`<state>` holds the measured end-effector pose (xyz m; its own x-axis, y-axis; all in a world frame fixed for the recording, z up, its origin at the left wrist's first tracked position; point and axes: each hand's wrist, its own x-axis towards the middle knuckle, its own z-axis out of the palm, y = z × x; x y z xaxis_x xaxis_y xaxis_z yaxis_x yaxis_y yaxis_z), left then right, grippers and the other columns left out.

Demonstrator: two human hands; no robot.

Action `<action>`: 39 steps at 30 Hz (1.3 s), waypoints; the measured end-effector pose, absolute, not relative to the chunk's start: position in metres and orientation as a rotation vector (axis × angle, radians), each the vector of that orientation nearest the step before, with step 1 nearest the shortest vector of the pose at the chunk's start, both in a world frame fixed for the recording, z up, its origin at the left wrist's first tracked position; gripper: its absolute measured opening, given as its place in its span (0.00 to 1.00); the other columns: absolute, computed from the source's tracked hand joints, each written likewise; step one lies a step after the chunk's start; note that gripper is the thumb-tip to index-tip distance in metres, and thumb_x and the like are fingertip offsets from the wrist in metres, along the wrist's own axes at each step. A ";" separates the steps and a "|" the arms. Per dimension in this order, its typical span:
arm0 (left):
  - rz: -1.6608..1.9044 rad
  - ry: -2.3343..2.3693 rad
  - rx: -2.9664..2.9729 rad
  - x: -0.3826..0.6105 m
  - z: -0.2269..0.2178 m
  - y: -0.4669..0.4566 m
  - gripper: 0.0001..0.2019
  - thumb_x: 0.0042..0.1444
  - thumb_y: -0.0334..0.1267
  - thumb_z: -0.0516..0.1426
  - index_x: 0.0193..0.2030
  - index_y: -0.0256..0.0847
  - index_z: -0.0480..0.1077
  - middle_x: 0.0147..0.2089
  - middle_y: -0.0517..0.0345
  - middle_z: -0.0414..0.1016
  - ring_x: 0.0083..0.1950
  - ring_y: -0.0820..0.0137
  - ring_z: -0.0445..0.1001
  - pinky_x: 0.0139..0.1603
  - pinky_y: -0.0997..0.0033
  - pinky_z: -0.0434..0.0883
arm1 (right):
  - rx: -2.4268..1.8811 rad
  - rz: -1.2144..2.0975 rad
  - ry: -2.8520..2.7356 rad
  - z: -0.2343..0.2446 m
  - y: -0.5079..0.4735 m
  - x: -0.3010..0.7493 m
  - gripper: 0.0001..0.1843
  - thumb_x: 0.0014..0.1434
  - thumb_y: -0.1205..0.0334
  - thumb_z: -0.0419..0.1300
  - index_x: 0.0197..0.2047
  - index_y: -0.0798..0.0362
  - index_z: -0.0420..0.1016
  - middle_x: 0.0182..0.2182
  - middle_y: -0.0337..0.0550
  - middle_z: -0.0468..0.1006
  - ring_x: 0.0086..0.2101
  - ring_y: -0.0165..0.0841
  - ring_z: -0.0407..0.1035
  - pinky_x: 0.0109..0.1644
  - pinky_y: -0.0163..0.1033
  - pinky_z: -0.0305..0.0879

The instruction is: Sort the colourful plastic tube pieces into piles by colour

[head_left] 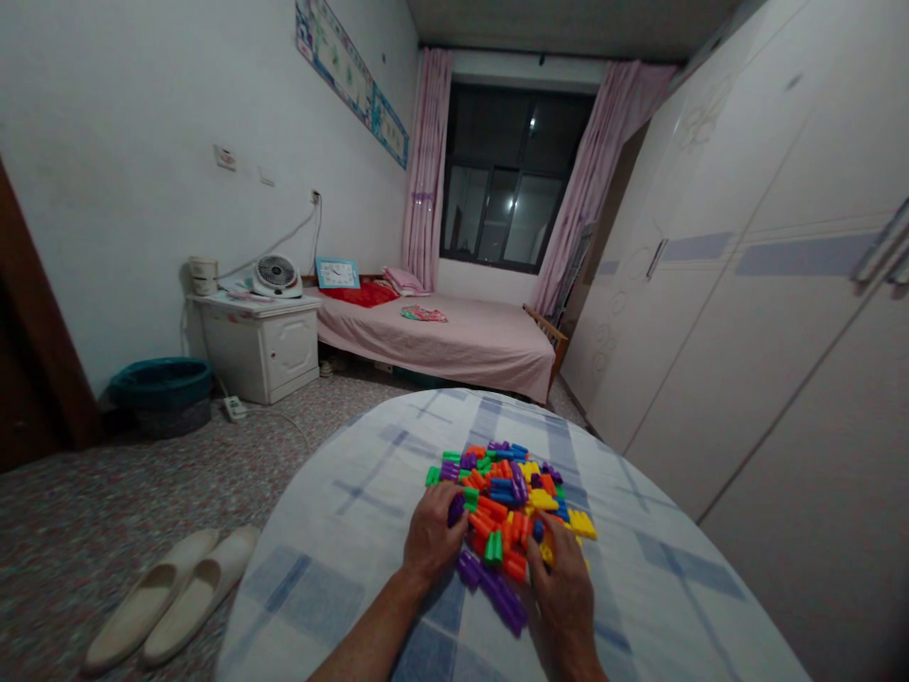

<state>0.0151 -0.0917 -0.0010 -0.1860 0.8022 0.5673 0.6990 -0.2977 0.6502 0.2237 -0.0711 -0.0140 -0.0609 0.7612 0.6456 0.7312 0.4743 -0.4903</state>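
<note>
A pile of plastic building blocks (497,507) in orange, purple, green, blue and yellow lies on the round table. At the pile's left edge my left hand (433,535) has its fingers closed around a purple block (455,510). On the near right side is my right hand (566,573), with a small blue block (538,531) between its thumb and fingers. Yellow blocks (546,552) lie partly hidden under that hand. Between my two wrists, a joined row of purple blocks (503,599) rests on the tablecloth, nearer to me than the pile.
A blue and white checked cloth (319,568) covers the table. Beyond stands a bed (469,336) with a pink sheet. Wardrobe doors (710,284) line the right. To the left are a white cabinet (284,350), a teal bin (162,384) and slippers (191,587) on the floor.
</note>
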 end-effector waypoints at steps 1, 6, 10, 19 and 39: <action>1.484 1.814 1.963 0.015 0.000 -0.092 0.16 0.52 0.34 0.55 0.48 0.41 0.69 0.50 0.52 0.72 0.53 0.63 0.68 0.56 0.58 0.65 | -1.278 0.055 -1.818 -0.017 -0.069 0.223 0.26 0.59 0.47 0.50 0.54 0.54 0.68 0.49 0.52 0.73 0.50 0.42 0.66 0.55 0.50 0.61; 1.288 1.796 2.042 0.017 0.004 -0.095 0.20 0.53 0.44 0.57 0.53 0.43 0.69 0.55 0.51 0.71 0.55 0.61 0.68 0.58 0.57 0.65 | -1.310 0.057 -1.944 -0.025 -0.065 0.223 0.27 0.58 0.48 0.52 0.56 0.55 0.67 0.54 0.51 0.70 0.54 0.41 0.63 0.58 0.49 0.59; 1.229 1.777 2.078 0.017 0.003 -0.096 0.22 0.49 0.42 0.59 0.53 0.44 0.69 0.56 0.50 0.70 0.56 0.59 0.67 0.58 0.57 0.65 | -1.313 0.037 -1.966 -0.024 -0.066 0.224 0.27 0.57 0.49 0.53 0.57 0.53 0.67 0.54 0.50 0.70 0.54 0.41 0.63 0.57 0.49 0.60; 1.151 1.897 2.051 0.017 0.001 -0.094 0.12 0.48 0.32 0.57 0.41 0.44 0.69 0.48 0.55 0.70 0.52 0.64 0.67 0.50 0.65 0.65 | -1.318 0.123 -1.889 -0.022 -0.068 0.223 0.21 0.58 0.53 0.52 0.51 0.54 0.70 0.48 0.49 0.72 0.50 0.40 0.64 0.57 0.46 0.59; 1.157 1.802 2.086 0.018 0.001 -0.094 0.15 0.47 0.36 0.59 0.44 0.43 0.70 0.46 0.56 0.72 0.50 0.63 0.67 0.52 0.65 0.65 | -1.292 0.250 -1.752 -0.015 -0.071 0.224 0.17 0.55 0.56 0.51 0.45 0.53 0.72 0.45 0.48 0.75 0.47 0.39 0.67 0.53 0.44 0.60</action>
